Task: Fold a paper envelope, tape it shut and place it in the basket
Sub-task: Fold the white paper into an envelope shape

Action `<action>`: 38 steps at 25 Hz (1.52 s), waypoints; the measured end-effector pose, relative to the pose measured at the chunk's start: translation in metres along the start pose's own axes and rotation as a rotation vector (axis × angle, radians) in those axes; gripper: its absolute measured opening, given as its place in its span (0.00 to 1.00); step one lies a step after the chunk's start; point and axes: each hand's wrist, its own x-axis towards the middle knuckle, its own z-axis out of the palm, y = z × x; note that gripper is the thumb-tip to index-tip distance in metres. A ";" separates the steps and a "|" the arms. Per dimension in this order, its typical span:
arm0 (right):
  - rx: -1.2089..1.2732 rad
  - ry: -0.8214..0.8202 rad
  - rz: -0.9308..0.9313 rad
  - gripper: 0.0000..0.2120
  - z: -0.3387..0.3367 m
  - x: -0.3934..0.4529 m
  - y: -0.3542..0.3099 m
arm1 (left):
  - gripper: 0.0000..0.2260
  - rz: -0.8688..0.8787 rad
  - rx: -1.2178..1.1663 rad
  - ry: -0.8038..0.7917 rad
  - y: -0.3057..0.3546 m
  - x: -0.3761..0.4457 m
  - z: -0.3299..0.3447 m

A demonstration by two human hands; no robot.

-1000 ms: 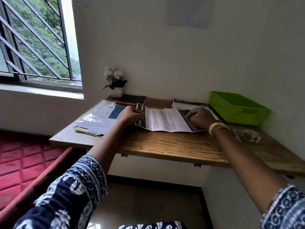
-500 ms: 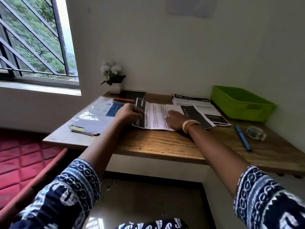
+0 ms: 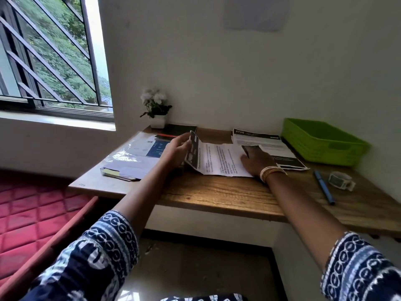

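paper's left flap now lifted off desk | left hand point(image 3: 176, 148) pinches flap edge | right hand point(image 3: 257, 160) flat on paper point(image 3: 221, 159) mid-desk | basket point(image 3: 321, 142) far right, bare desk point(image 3: 217, 192) near

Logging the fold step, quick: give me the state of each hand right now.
Left hand: fingers pinch the left flap of the printed sheet, lifting it.
Right hand: open, fingers flat, pressing the sheet onto the desk.

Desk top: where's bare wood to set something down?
Free: front strip of the desk below the printed sheet, and front right past the blue pen. Crowded: left papers, back sheet, green basket, tape roll.
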 end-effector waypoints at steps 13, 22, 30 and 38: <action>0.582 -0.005 -0.125 0.14 -0.013 -0.019 -0.030 | 0.25 0.078 0.292 -0.275 0.021 -0.010 0.034; 0.466 -0.067 -0.173 0.14 -0.004 -0.020 -0.029 | 0.11 -0.491 -0.399 0.049 0.035 0.005 0.048; 0.519 -0.066 -0.162 0.13 -0.005 -0.017 -0.030 | 0.15 -0.713 -0.699 -0.016 0.032 0.018 0.038; 0.520 -0.074 -0.193 0.13 -0.009 -0.020 -0.030 | 0.11 -0.564 -0.284 0.059 0.039 0.012 0.058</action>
